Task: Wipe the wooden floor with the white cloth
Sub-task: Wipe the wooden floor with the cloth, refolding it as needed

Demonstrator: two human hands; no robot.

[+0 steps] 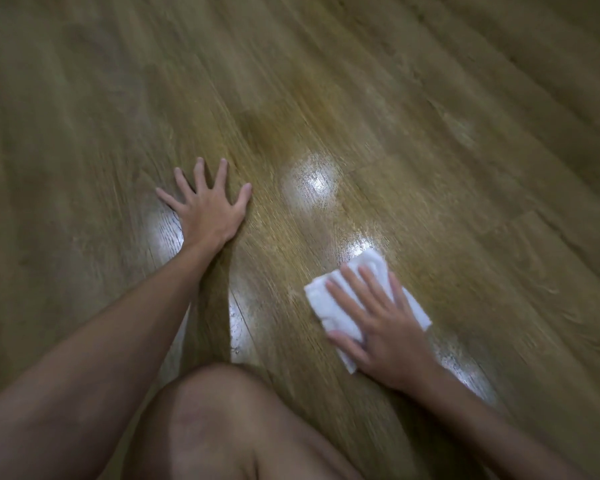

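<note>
On the wooden floor (361, 81) | left hand (207, 202) splayed flat | right hand (378, 327) flat-fingered, pressing white cloth (329, 306)

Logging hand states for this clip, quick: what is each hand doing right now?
Left hand: open, fingers spread, flat on the wooden floor, holding nothing.
Right hand: open, straight fingers pressing the white cloth onto the floor.

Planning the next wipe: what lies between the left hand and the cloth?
In the head view, only wooden floor with shiny patches lies between the left hand and the white cloth.
</note>
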